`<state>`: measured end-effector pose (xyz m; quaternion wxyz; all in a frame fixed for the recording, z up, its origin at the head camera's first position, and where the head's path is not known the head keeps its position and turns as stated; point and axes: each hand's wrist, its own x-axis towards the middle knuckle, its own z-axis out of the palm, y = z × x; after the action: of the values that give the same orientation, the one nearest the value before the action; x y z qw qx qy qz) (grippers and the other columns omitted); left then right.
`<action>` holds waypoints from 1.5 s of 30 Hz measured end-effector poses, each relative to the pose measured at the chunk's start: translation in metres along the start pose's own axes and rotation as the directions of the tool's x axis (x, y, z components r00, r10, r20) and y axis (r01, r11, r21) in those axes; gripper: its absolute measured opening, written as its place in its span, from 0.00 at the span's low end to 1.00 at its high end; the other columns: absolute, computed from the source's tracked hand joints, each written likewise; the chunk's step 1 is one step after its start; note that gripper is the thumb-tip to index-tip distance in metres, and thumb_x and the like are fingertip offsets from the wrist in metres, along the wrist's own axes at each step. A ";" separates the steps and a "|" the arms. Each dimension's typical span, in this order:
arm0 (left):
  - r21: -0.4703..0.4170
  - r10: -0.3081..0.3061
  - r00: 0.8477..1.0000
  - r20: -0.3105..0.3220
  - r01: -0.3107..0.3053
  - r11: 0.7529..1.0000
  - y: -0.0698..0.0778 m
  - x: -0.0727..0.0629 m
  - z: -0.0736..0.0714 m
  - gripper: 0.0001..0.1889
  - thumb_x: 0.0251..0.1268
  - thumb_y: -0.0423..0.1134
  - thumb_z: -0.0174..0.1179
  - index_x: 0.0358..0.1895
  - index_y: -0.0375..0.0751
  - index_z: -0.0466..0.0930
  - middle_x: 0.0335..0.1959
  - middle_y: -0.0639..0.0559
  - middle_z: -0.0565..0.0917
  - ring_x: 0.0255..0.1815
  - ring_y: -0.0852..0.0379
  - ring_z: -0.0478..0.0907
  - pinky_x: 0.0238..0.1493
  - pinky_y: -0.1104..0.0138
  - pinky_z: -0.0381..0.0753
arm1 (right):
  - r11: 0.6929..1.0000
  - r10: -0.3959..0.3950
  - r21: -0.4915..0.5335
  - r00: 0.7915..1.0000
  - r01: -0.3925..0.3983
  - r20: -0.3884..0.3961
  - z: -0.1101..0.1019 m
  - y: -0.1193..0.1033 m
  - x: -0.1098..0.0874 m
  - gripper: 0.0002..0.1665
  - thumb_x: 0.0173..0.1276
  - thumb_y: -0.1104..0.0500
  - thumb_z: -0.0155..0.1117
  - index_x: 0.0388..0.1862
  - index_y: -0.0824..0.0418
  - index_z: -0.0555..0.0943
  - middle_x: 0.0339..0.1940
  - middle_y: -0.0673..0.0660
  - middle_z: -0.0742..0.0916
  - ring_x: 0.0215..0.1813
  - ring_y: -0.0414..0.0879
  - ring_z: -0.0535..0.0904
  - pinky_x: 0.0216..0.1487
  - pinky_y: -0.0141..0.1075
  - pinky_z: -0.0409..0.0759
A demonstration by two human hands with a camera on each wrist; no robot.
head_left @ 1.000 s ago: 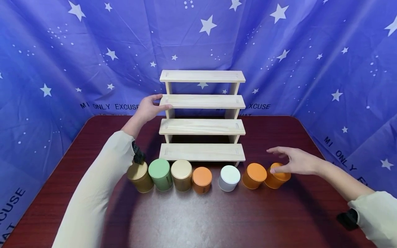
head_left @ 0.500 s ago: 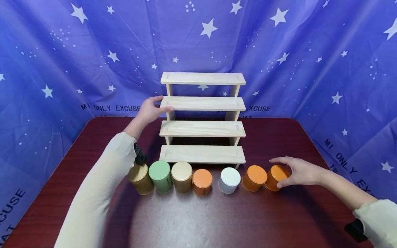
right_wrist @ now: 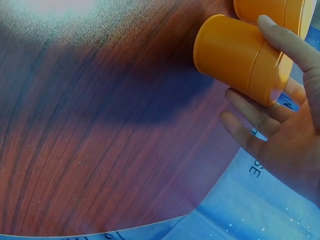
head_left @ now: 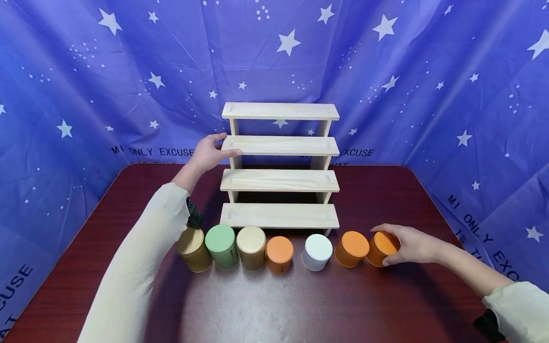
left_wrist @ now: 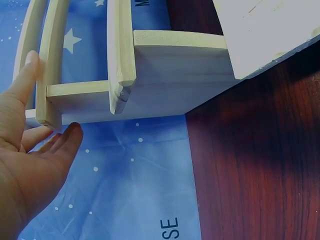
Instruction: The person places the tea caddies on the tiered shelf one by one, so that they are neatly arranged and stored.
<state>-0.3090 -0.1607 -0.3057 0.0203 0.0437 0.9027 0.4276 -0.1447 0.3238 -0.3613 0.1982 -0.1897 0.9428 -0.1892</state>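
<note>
A pale wooden stepped display shelf with several tiers stands at the back of the table. My left hand holds the left end of its second board from the top, thumb over the top face. In the left wrist view the hand has its thumb and fingers on opposite sides of the board. At the right end of a row of lidded tins, my right hand grips an orange tin near its lid. The right wrist view has the thumb across that tin's upper part, fingers around the far side.
Leftward from the held tin run another orange tin, a white tin, a smaller orange tin, a gold tin, a green tin and a second gold tin. A blue star-patterned curtain surrounds the dark red table.
My right hand has come down around the rightmost orange tin, its fingers closing in on the sides. The left hand stays at the shelf; the head view has tilted slightly.
</note>
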 end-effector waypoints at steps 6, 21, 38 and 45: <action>-0.002 0.004 1.000 0.012 -0.004 1.000 0.000 0.004 -0.001 0.50 0.49 0.58 0.68 0.73 0.40 0.54 0.64 0.38 0.70 0.58 0.47 0.70 0.56 0.54 0.74 | 1.000 -0.002 0.019 1.000 0.002 -0.001 0.001 0.000 0.000 0.45 0.46 0.48 0.76 0.61 0.61 0.69 0.44 0.52 0.81 0.39 0.41 0.73 0.35 0.29 0.72; -0.067 -0.008 1.000 0.010 0.009 0.998 -0.002 0.006 0.002 0.50 0.47 0.57 0.69 0.72 0.44 0.55 0.64 0.39 0.69 0.57 0.48 0.70 0.51 0.58 0.74 | 0.998 0.024 0.052 0.997 -0.021 -0.068 0.000 0.003 -0.006 0.43 0.50 0.48 0.74 0.62 0.59 0.66 0.41 0.52 0.81 0.35 0.37 0.74 0.33 0.28 0.74; -0.206 -0.063 0.998 0.020 0.065 0.976 -0.002 0.007 0.005 0.50 0.48 0.49 0.71 0.74 0.46 0.52 0.70 0.39 0.62 0.67 0.46 0.65 0.64 0.54 0.70 | 0.999 -0.015 0.042 0.937 0.032 -0.348 -0.025 -0.002 -0.009 0.37 0.52 0.50 0.74 0.56 0.57 0.67 0.41 0.56 0.83 0.36 0.32 0.75 0.35 0.28 0.77; -0.259 -0.054 0.998 0.035 0.061 0.964 -0.003 0.007 0.006 0.51 0.49 0.46 0.71 0.74 0.43 0.48 0.71 0.40 0.60 0.67 0.46 0.65 0.66 0.56 0.68 | 0.997 -0.014 0.067 0.920 0.043 -0.392 -0.028 -0.007 -0.007 0.37 0.54 0.50 0.73 0.59 0.58 0.68 0.42 0.58 0.83 0.37 0.31 0.75 0.35 0.27 0.77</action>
<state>-0.3160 -0.1572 -0.3121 0.0509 0.0204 0.8394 0.5408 -0.1493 0.3292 -0.3322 0.0102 -0.1543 0.9529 -0.2609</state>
